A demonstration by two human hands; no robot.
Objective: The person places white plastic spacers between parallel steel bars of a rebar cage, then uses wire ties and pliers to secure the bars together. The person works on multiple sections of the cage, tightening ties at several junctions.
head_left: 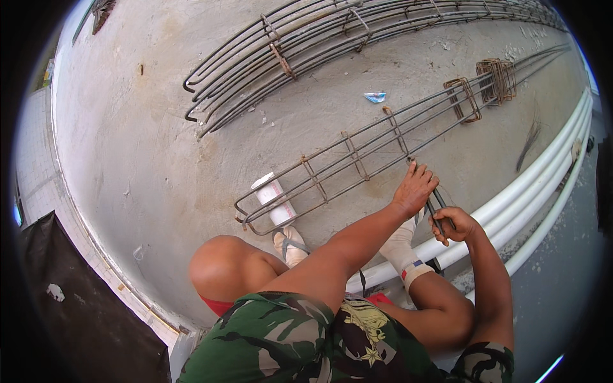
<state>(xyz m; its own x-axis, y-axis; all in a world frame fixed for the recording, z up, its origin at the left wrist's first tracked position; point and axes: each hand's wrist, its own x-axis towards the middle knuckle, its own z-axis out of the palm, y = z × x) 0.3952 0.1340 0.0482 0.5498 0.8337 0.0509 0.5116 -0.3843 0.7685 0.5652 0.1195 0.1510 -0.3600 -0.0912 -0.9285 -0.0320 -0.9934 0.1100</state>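
A long rebar cage (353,153) lies slantwise in front of me, its thin bars joined by square stirrups with bent ends. My left hand (416,186) is closed at the near bar, by the foot of one stirrup; what its fingers pinch is hidden. Below and right of it, my right hand (453,225) grips the dark handles of pincers (433,207). The pincers' jaws are out of sight behind my left hand. A white block (276,198) with a pinkish stripe sits under the cage's left end, beside my foot.
A bigger bundle of bent rebar (306,48) lies farther off on the concrete floor (153,147). Loose stirrups (497,81) are bunched at the cage's right end. White pipes (511,223) run along my right. A blue-and-white wrapper (375,97) lies between the rebar bundles.
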